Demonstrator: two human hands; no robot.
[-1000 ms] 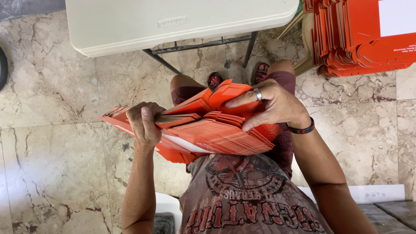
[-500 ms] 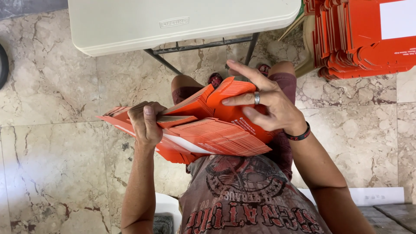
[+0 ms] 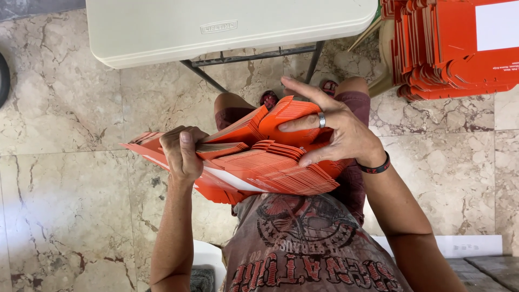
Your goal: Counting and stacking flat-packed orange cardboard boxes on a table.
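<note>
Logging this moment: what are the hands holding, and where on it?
Stack of flat orange cartons: left hand grips its left end; right hand lifts the top cartons.

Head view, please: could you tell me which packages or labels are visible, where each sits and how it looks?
Bundle of flat orange cardboard cartons: centre, over the lap, gripped by left hand and right hand.
Stack of flattened orange cardboard cartons: top right.
White rectangular label: on that stack's top carton.
</note>
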